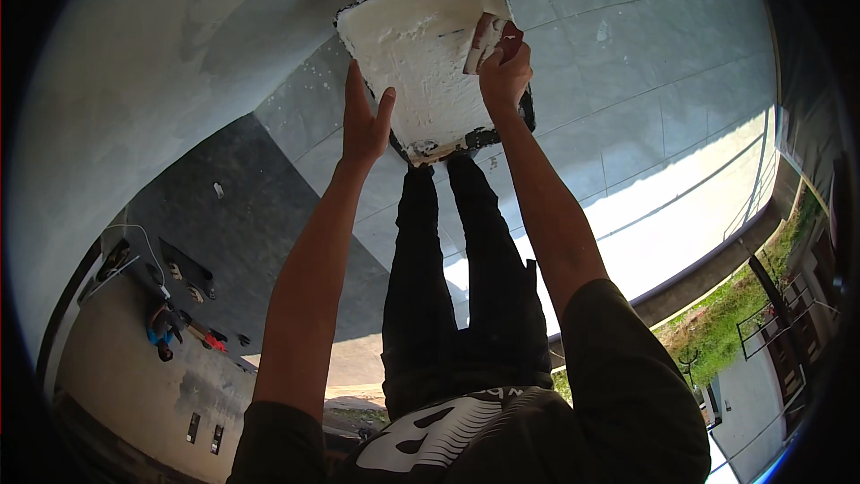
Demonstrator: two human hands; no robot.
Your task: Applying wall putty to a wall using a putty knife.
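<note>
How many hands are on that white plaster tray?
2. The left hand rests open against the plaster tray's left edge. The right hand is at its right side, holding a plaster-covered trowel on the wet plaster. No other hands show.

A single head-worn fisheye view is looking steeply down from above the person's own body, so the dark trousers (457, 287) and both bare forearms are running up from the lower edge toward the picture's middle. It is sitting close to the work: the left hand (363, 125) and right hand (504, 81) are reaching just past the knees to a white, paste-covered rectangular tray (417, 54) near the top edge. The grey tiled floor (645, 63) is bending toward the dark rim. At the right edge the lens is taking in a strip of green grass (717, 323) far below.
</note>
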